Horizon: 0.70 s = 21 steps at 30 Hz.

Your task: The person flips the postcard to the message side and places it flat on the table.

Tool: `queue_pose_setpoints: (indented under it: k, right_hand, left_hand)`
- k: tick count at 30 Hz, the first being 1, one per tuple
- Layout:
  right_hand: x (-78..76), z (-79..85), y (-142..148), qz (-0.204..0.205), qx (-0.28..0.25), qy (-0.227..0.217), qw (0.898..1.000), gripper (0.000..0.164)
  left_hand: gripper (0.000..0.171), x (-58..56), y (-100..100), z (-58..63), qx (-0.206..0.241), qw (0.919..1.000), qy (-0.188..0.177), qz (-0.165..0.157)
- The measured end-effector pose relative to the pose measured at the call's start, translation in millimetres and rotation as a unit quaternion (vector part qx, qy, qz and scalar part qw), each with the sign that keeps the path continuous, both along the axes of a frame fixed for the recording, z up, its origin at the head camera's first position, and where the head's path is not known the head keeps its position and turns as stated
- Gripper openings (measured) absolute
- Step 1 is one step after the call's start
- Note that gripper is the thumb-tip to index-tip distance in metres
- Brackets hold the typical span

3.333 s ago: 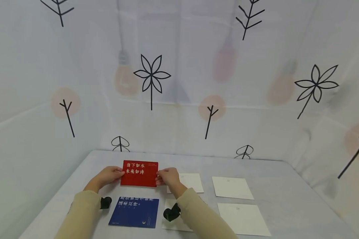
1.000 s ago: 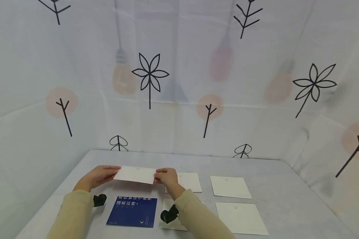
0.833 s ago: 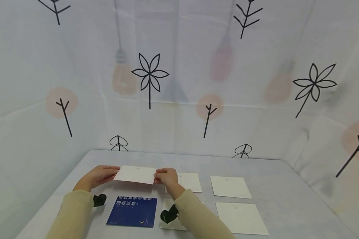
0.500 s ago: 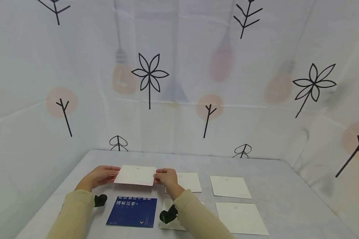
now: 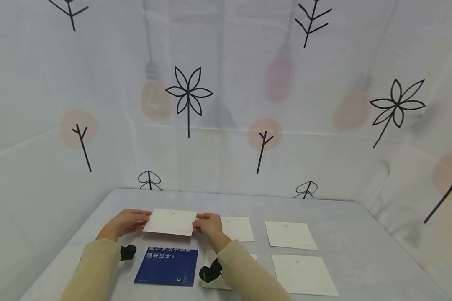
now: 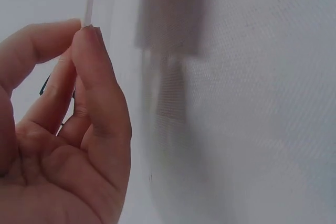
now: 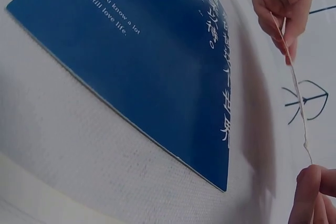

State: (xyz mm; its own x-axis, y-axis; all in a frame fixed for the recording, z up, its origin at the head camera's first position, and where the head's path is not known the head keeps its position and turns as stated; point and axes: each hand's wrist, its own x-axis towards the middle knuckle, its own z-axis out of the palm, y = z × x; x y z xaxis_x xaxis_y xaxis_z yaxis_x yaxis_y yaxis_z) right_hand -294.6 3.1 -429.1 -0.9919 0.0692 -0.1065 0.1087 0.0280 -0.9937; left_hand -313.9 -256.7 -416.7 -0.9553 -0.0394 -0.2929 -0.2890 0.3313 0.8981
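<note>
Between both hands a postcard is held above the table, its white side up and tilted. My left hand pinches its left edge between thumb and fingertips; in the left wrist view the left hand has the card's thin edge at its fingertips. My right hand pinches the right edge. Seen nearly edge-on in the right wrist view, the postcard spans from one hand to the other. Just nearer lies a blue card with white lettering and a yellow moon.
To the right lie several white cards, face down: one at the back, one partly under the right forearm, and two farther right, a back one and a front one. A patterned white cloth rises behind the table.
The held card showed its red, lettered face earlier; it has been turned over to the white side. Since then it has tipped slightly toward me. The cards on the table have stayed put.
</note>
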Motion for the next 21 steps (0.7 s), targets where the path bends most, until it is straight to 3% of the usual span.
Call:
queue_pose_setpoints:
  k: [12,21]
  right_hand:
    - [0.1,-0.2,0.8,0.027,0.011,-0.023,0.999,0.043]
    - [1.4,-2.5,-1.4,0.033,0.045,-0.031,0.998,0.047]
  left_hand:
    - [0.047,-1.1,5.8,-5.2,-0.015,0.9999,0.008,-0.001]
    - [0.049,1.0,12.2,-2.3,-0.043,0.9991,0.002,-0.003]
